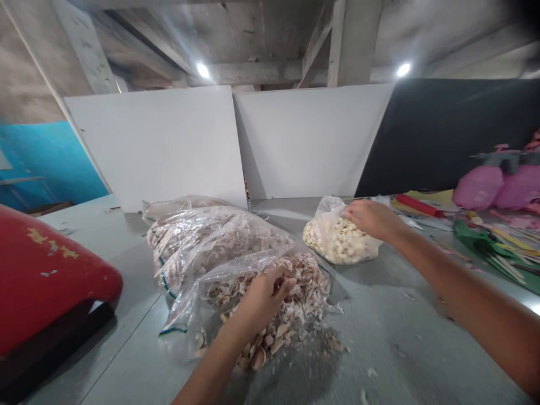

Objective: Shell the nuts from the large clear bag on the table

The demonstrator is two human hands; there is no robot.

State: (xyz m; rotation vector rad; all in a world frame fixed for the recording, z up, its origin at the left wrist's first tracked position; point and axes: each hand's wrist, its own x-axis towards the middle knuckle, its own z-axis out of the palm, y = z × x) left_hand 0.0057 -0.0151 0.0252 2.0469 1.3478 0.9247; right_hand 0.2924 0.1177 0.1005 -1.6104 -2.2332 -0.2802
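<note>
My left hand [270, 292] is over a pile of papery garlic skins [306, 273], its fingers curled; anything inside them is hidden. Unpeeled garlic cloves [274, 337] lie loose just below that hand, by the mouth of a large clear plastic bag [219, 233] stuffed with skins. Farther off to the right, my right hand [369, 216] reaches the opening of a smaller clear bag of peeled garlic cloves [337, 242]. Its fingers are bent together at the bag's upper edge, and I cannot make out what is between them.
A red container [50, 281] with a black base stands at the left. White boards [316, 140] and a black board [442, 135] rise behind the grey table [379, 349]. Pink spray bottles [481, 185], a red tube [419, 206] and green sheeting [481, 242] crowd the right side.
</note>
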